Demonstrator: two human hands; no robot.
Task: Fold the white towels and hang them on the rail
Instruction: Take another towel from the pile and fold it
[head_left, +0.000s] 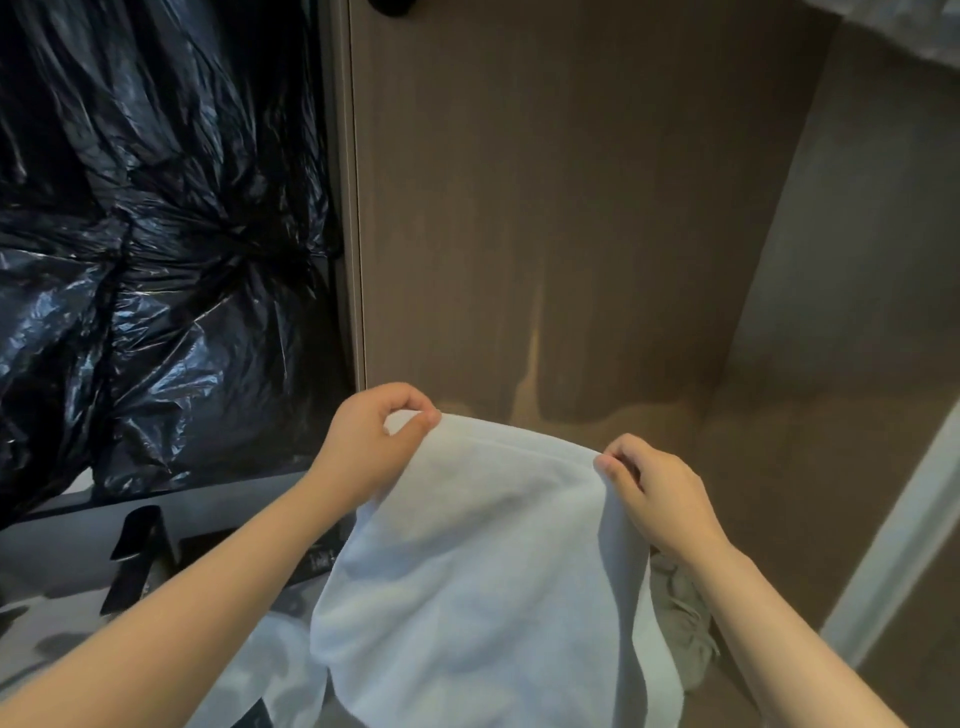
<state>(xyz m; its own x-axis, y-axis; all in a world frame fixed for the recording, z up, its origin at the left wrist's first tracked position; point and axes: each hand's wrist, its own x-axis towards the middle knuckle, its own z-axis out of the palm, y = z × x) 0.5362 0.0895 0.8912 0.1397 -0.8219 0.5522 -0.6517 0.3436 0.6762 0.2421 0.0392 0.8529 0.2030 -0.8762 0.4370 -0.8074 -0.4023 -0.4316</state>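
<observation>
A white towel hangs in front of me, held up by its top edge. My left hand pinches the towel's upper left corner between thumb and fingers. My right hand pinches the upper right corner. The top edge sags slightly between the two hands and the cloth drapes down out of the frame. More white cloth lies below the towel at the lower left. No rail is in view.
A brown wooden panel rises straight ahead, with a side wall at the right. Crumpled black plastic sheeting covers the left. A grey surface with a black bracket sits at lower left. Greyish cloth lies behind the towel.
</observation>
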